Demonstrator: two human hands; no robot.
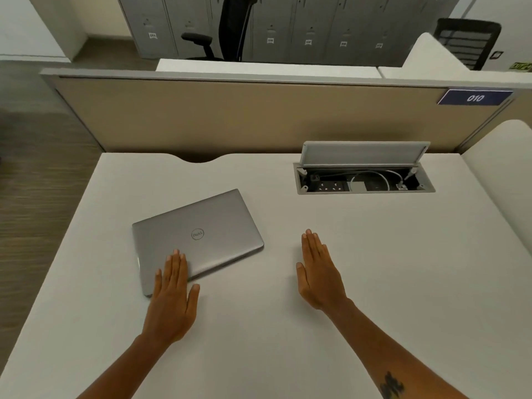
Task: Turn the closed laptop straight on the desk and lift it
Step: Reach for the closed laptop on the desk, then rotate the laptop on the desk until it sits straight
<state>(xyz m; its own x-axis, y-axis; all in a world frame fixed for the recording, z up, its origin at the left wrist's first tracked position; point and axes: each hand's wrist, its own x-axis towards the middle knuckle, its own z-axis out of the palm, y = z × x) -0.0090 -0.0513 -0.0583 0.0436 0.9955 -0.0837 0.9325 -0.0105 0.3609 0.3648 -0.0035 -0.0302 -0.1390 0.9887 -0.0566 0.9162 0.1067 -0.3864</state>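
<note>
A closed silver laptop (201, 234) lies flat on the white desk (345, 283), left of centre, skewed so its right end points away from me. My left hand (172, 295) is flat with fingers together, its fingertips resting over the laptop's near edge. My right hand (319, 272) is flat on or just above the bare desk, a short way right of the laptop and apart from it. Neither hand holds anything.
An open cable box (365, 180) with sockets and white cables is sunk into the desk at the back right, its lid (362, 154) standing up. A beige partition (230, 116) closes the desk's far side. The desk's left edge drops to the floor.
</note>
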